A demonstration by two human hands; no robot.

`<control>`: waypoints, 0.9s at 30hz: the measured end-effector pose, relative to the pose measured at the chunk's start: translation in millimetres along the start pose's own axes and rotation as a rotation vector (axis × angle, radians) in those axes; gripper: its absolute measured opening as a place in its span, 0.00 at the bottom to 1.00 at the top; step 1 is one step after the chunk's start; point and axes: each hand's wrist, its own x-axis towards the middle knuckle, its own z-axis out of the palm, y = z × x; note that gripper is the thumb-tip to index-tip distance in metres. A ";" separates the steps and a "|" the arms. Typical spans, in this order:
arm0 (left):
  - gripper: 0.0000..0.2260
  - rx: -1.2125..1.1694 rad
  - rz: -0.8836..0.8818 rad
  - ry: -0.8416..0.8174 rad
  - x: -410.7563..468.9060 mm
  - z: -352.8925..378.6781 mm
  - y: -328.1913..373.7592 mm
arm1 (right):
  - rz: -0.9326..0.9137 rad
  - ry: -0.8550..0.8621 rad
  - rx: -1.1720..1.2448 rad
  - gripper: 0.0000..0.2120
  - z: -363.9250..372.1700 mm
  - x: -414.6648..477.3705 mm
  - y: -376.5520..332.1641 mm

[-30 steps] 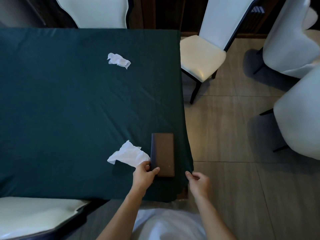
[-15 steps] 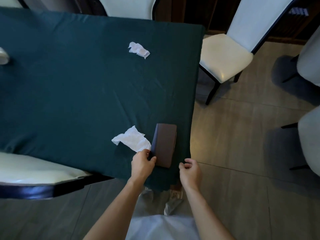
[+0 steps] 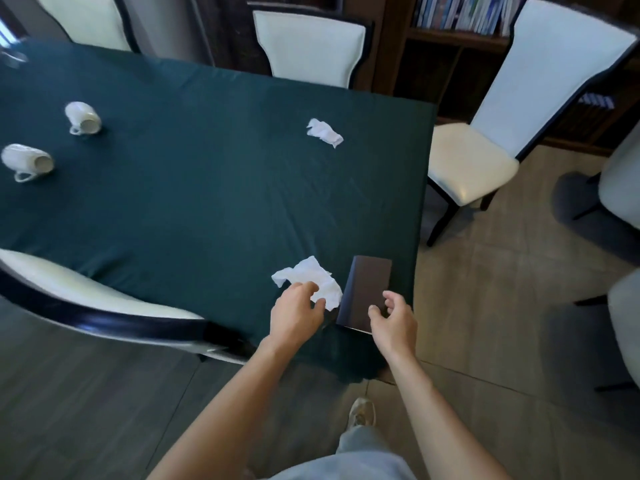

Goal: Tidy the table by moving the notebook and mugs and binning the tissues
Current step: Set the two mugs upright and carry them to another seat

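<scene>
A brown notebook lies closed at the near right corner of the green-clothed table. My right hand is over its near end with fingers apart and the thumb touching the cover. Just left of it lies a crumpled white tissue. My left hand rests its curled fingertips on that tissue's near edge. A second tissue lies farther back near the right edge. Two white mugs lie on their sides at the far left.
White-cushioned dark-framed chairs surround the table: one chair back at my near left, one chair at the far end, another chair to the right. A bookshelf stands behind. Tiled floor lies to the right.
My left hand has let go of the notebook's left edge and shifted left onto the near tissue. My right hand came from the table edge up over the notebook. The view has pulled back.
</scene>
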 end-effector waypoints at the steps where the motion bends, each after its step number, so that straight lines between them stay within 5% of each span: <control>1: 0.15 0.012 0.035 0.018 -1.2 -14.8 -5.1 | -0.024 0.004 -0.013 0.19 2.2 -5.3 -9.8; 14: 0.16 0.009 0.438 0.290 -53.6 -203.0 -72.1 | -0.347 -0.033 -0.078 0.25 75.7 -136.7 -183.0; 21: 0.21 0.141 0.277 0.470 -59.8 -317.8 -203.1 | -0.571 -0.193 -0.179 0.32 152.0 -194.8 -273.6; 27: 0.32 0.221 -0.029 0.452 -51.7 -378.7 -320.8 | -0.669 -0.382 -0.356 0.39 250.9 -212.6 -350.0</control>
